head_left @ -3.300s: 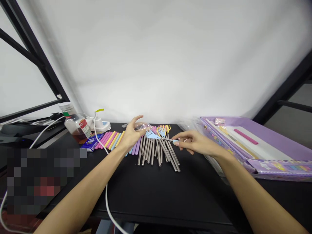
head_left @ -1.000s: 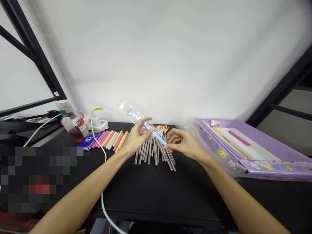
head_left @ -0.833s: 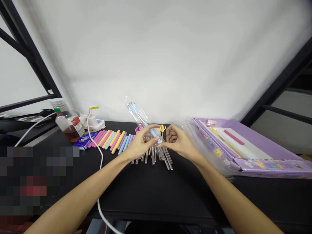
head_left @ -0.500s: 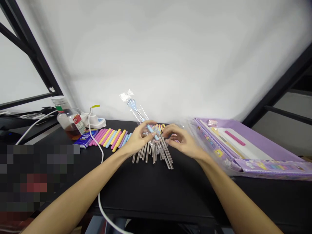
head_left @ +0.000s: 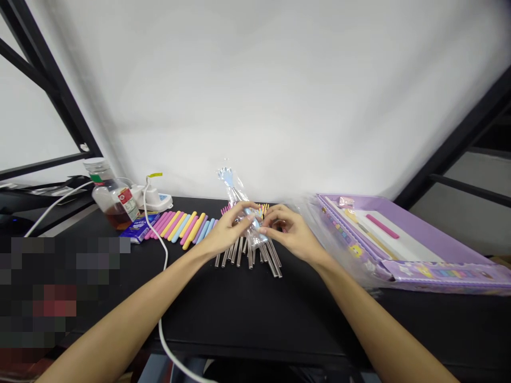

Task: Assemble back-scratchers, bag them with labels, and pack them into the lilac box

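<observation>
- left hand (head_left: 233, 226) has a clear bag (head_left: 258, 239) pinched, blue back scratcher (head_left: 226, 176) inside, slanting above a bunch of metal rods (head_left: 274, 264)
- right hand (head_left: 290, 230) curled at its lower end, can't tell if it's gripping
- colored sticks (head_left: 187, 229) off left, purple box (head_left: 431, 229) right

The long scratcher (head_left: 225, 176) is showing light blue, and its see-through bag (head_left: 258, 240) is shining. The metal rods (head_left: 272, 261) are gleaming silver. The row of sticks (head_left: 195, 231) is mixing pink, yellow, blue and purple. The box (head_left: 423, 229) is showing soft purple, with tiny bright pictures (head_left: 355, 251) dotting its edge. The packet (head_left: 137, 229) is looking dark blue. The table (head_left: 247, 314) is looking black, and the cord (head_left: 161, 325) is looking white.
</observation>
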### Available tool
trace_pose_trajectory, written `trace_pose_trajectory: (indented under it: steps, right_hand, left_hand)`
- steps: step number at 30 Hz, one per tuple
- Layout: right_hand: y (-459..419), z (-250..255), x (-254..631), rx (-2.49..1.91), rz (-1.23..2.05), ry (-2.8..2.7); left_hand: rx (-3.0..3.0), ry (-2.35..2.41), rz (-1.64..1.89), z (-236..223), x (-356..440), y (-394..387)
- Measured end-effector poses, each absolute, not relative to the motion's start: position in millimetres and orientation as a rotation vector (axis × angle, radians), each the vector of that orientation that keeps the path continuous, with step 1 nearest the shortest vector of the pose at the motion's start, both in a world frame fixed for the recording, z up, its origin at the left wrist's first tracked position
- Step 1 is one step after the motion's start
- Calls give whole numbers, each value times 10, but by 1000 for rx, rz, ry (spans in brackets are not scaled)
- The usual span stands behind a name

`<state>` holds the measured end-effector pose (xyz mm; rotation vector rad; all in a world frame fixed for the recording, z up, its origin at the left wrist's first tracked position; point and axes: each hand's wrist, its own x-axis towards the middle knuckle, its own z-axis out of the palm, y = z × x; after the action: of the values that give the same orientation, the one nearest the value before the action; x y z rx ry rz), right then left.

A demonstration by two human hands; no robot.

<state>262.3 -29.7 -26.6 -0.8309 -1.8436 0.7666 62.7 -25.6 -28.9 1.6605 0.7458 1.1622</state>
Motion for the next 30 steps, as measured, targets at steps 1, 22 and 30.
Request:
trace_pose_trajectory:
  steps: [1,22,30]
  right_hand:
    - [-290,-272,2623,-853,805,-1810]
    - [-347,-33,2948,-1174,1633,-2217]
    - [-119,-218,3181,-1664,189,-1988]
  left_hand:
    - [1628,736,1148,-289,628,-256]
    - [1568,1010,1367,-439,423,23]
    - [1903,1020,1131,-491,544,-81]
